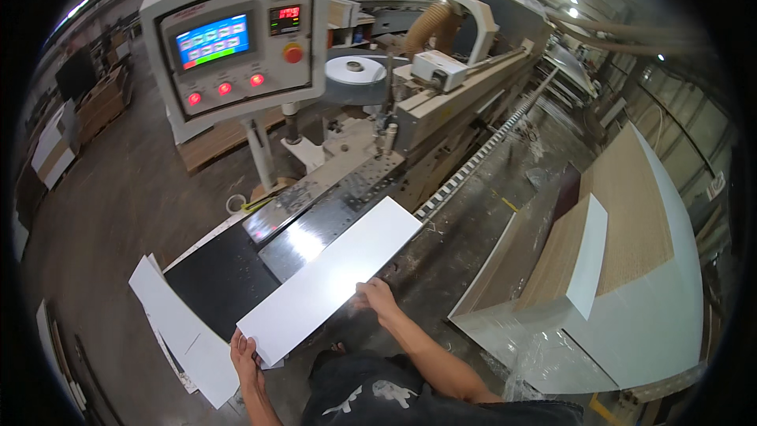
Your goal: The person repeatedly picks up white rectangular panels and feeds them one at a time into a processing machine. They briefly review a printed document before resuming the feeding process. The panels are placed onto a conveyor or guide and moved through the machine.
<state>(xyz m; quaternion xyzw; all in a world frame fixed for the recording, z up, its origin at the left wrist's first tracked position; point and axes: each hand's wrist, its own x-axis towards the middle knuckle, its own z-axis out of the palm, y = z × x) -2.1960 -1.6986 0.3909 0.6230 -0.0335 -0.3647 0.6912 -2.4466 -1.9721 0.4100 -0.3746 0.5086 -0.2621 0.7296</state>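
Note:
A long white panel lies at a slant over the machine's metal infeed table, its far end close to the conveyor track. My left hand is closed on the panel's near left end, thumb on top. Along the right long edge, my right hand grips the panel, with its fingertips partly hidden underneath. Left of the panel is a black table surface. White board strips lie along that surface's outer edge.
A grey control box with a lit screen and red buttons stands over the table. Behind it sits a large roll of white banding. The machine body runs away to the far right. Stacked boards stand at right.

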